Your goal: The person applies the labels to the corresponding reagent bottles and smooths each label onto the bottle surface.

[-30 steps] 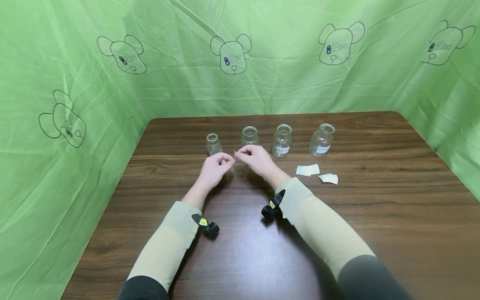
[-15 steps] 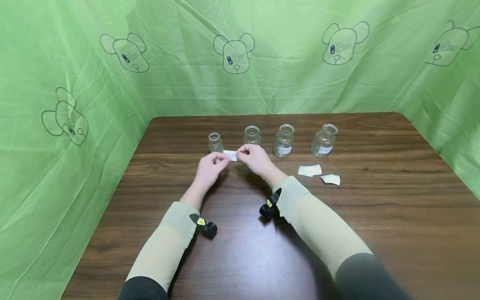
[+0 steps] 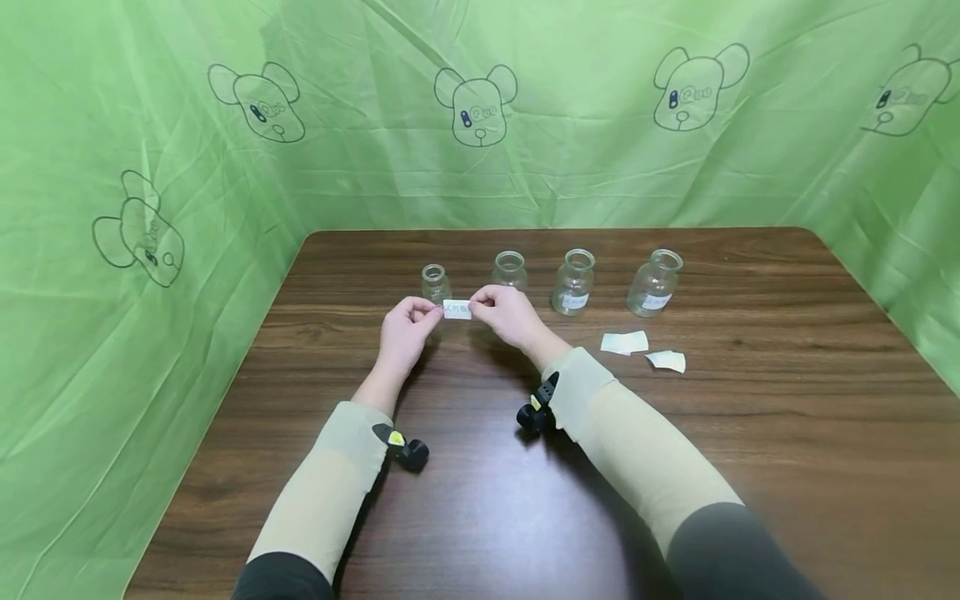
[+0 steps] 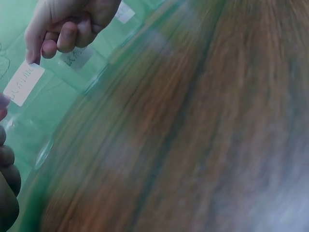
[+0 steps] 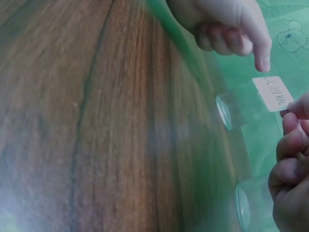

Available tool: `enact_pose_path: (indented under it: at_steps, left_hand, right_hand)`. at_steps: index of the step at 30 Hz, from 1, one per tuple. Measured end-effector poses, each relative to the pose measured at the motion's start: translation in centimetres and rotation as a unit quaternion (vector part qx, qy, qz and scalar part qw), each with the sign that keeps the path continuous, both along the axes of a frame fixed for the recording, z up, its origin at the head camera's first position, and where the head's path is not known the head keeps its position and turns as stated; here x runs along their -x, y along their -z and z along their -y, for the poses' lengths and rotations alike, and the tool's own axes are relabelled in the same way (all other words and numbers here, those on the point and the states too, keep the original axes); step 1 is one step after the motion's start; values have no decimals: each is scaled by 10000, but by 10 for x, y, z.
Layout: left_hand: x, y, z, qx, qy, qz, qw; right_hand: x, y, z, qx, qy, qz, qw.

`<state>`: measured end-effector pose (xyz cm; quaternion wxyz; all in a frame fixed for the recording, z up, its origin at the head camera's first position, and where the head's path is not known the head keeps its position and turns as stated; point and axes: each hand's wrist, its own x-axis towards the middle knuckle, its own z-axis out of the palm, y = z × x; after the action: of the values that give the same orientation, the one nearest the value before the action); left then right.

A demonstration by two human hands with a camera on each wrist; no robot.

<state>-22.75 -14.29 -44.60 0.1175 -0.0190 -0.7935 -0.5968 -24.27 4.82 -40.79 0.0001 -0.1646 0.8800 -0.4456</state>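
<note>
A small white label (image 3: 457, 309) with printed characters is held up in front of the jars. My right hand (image 3: 512, 317) pinches its right end between thumb and forefinger. At the label's left edge are the thumb and forefinger of my left hand (image 3: 405, 333), drawn together; only a sliver of contact shows. In the left wrist view the label (image 4: 24, 83) hangs between both hands, and the right wrist view shows its face (image 5: 273, 93) flat. Nearest behind are a small glass jar (image 3: 435, 282) and a second jar (image 3: 510, 269), partly covered by my right hand.
Two more glass jars, one mid-row (image 3: 573, 282) and one at the right (image 3: 656, 283), bear white labels. Two white paper pieces, a larger (image 3: 624, 342) and a smaller (image 3: 667, 360), lie on the brown table (image 3: 465, 517). A green curtain (image 3: 375, 167) stands behind.
My hands have drawn apart, the left moving further left. The label has turned from edge-on to showing its printed face. Jars and paper pieces have stayed put.
</note>
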Motion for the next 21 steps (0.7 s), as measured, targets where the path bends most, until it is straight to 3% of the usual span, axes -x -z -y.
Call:
enact_pose_path:
  at_steps: [4, 13, 21]
  left_hand:
    - [2, 0, 3, -153, -62, -13, 9999]
    - [2, 0, 9, 51, 32, 293, 9996]
    - [4, -1, 12, 269, 95, 238, 9993]
  right_hand:
    - [0, 1, 3, 56, -30, 11, 10000]
    - [1, 5, 14, -24, -207, -130, 9997]
    - [5, 9, 22, -232, -313, -251, 9989]
